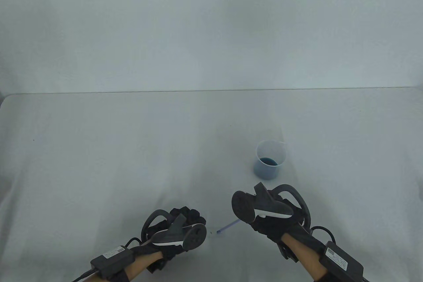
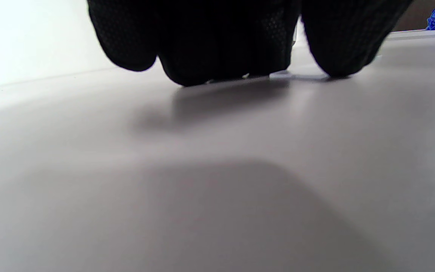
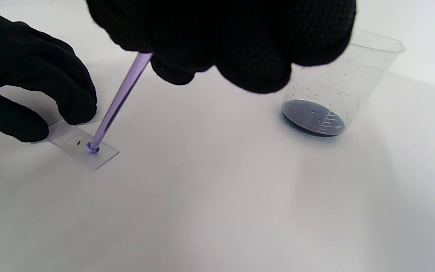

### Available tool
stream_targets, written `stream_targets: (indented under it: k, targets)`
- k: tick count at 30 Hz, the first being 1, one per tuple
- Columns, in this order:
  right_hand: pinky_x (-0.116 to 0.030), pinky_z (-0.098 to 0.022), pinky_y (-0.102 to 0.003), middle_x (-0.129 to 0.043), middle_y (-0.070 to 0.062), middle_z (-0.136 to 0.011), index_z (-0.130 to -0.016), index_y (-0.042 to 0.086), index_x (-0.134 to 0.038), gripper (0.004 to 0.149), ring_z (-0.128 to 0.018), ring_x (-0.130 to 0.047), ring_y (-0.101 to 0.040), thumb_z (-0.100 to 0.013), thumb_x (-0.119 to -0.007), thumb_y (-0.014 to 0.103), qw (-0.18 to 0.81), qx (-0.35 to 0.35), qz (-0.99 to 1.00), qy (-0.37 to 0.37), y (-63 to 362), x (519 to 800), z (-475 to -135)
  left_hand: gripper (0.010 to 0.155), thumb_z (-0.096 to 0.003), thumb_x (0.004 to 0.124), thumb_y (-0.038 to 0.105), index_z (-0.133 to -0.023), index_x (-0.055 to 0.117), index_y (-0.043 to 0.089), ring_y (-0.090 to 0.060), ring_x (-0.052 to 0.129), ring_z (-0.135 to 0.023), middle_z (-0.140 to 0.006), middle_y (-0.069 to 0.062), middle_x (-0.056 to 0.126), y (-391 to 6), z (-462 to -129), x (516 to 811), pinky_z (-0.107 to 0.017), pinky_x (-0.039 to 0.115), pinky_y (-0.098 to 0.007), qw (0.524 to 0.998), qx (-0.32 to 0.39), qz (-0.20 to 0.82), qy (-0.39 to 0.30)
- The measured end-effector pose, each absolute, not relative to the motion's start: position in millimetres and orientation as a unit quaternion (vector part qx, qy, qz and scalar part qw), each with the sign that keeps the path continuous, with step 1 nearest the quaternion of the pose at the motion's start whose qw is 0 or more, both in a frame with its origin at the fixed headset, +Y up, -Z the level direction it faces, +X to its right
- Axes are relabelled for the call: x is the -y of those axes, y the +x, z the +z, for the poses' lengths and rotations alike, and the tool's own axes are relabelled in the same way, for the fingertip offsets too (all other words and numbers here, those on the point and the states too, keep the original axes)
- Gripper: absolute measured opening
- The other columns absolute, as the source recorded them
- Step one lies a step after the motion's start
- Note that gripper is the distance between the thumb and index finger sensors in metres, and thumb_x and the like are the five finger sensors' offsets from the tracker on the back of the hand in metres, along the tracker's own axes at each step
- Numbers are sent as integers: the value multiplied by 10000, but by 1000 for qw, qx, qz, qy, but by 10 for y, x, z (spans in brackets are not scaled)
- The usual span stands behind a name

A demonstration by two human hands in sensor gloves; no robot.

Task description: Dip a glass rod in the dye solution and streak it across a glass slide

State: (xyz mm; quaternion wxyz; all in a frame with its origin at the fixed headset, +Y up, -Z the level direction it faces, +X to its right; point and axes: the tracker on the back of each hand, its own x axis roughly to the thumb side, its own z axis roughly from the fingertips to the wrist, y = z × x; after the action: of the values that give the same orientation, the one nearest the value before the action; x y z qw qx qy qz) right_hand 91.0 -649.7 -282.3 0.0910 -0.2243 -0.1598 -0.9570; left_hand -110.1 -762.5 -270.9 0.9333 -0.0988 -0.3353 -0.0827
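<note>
Table view: left hand (image 1: pixel 185 225) rests low on the table (image 1: pixel 99 149), fingers curled down at the near centre; right hand (image 1: pixel 267 212) sits just beside it, with the glass rod (image 1: pixel 228 226) sticking out from under it toward the left hand. Beaker (image 1: pixel 269 159) of blue dye solution (image 1: pixel 268 161) stands upright just beyond the right hand, apart from it. The slide itself is not discernible from here. Left wrist view: gloved fingertips (image 2: pixel 221 49) press down onto the table, with a thin pale edge visible beneath them, probably the slide; whether they pinch it or merely pin it, I cannot tell. Right wrist view: right hand closed around the rod, gripping it near the top; rod tilted, its tip touching the glass slide (image 3: pixel 85 145) near the free end, a small blue bead of dye at the contact point. Left hand fingers hold the slide's opposite end flat. Risks, judged: the slide is held at one end only, so a firm sideways stroke may pivot or skid it; too steep an angle may smear the bead into a blob instead of a streak; a wide return swing could knock the nearby beaker.
</note>
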Motion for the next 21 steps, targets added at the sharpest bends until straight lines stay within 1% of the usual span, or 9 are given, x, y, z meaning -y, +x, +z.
stream_targets:
  k: [3, 5, 9, 10, 13, 14, 15, 18, 21]
  targets:
    - [-850, -436, -364, -926, 55, -557, -878, 216, -815, 427, -469, -966, -129, -531, -705, 438, 78, 147, -960, -225, 932, 6388, -2819, 564, -519, 753, 487, -1011, 679, 223, -297, 799, -858, -1036, -61, 709, -1101, -2709, 7625, -703, 666, -533, 933, 335, -83, -99]
    - [-850, -437, -364, -925, 56, -557, -880, 217, -813, 428, -467, -965, -132, -531, -703, 439, 61, 117, -966, -222, 974, 6188, -2819, 566, -518, 753, 488, -1012, 678, 222, -297, 799, -858, -1036, -46, 711, -1101, -2709, 7625, -703, 667, -532, 933, 335, -83, -99]
    - [-849, -437, -367, -925, 55, -559, -881, 215, -814, 428, -468, -964, -135, -532, -703, 437, 36, 58, -978, -197, 1133, 5758, -2869, 565, -518, 753, 488, -1012, 675, 225, -297, 800, -858, -1035, -62, 710, -1101, -2709, 7625, -703, 667, -532, 933, 335, -83, -99]
    - [-849, -437, -367, -925, 54, -559, -881, 215, -814, 427, -469, -965, -133, -533, -703, 436, 33, 33, -983, -178, 1223, 5585, -2902, 563, -518, 753, 487, -1010, 681, 223, -296, 800, -857, -1035, -63, 710, -1101, -2709, 7625, -703, 667, -533, 933, 335, -83, -99]
    - [-846, -441, -369, -925, 52, -561, -883, 215, -812, 426, -474, -964, -135, -535, -702, 434, 39, -20, -992, -119, 1470, 5226, -3001, 563, -518, 754, 487, -1010, 681, 223, -298, 800, -857, -1035, -63, 711, -1101, -2709, 7625, -702, 667, -532, 933, 335, -83, -99]
    - [-846, -441, -370, -924, 51, -563, -884, 215, -811, 426, -474, -964, -137, -535, -702, 433, 40, -25, -993, -112, 1500, 5192, -3015, 565, -518, 754, 487, -1011, 676, 224, -297, 801, -856, -1034, -62, 711, -1101, -2709, 7625, -702, 668, -533, 933, 335, -83, -99]
    - [-844, -445, -371, -923, 50, -568, -887, 217, -809, 426, -480, -962, -139, -535, -703, 433, 47, -39, -995, -85, 1608, 5093, -3070, 565, -518, 754, 487, -1011, 677, 222, -297, 800, -857, -1034, -62, 711, -1101, -2709, 7625, -702, 668, -533, 933, 335, -83, -99]
    - [-838, -464, -379, -924, 45, -590, -896, 230, -801, 424, -501, -961, -153, -532, -709, 428, 57, -52, -996, -42, 1788, 5033, -3204, 565, -518, 755, 486, -1011, 679, 221, -300, 800, -856, -1035, -62, 711, -1101, -2709, 7625, -702, 669, -533, 933, 335, -83, -99]
    - [-836, -472, -382, -927, 46, -602, -898, 240, -799, 422, -513, -963, -155, -529, -713, 426, 89, -38, -995, -4, 1907, 5167, -3369, 563, -518, 755, 485, -1010, 680, 222, -298, 801, -856, -1034, -60, 712, -1101, -2709, 7625, -701, 669, -533, 933, 335, -83, -99]
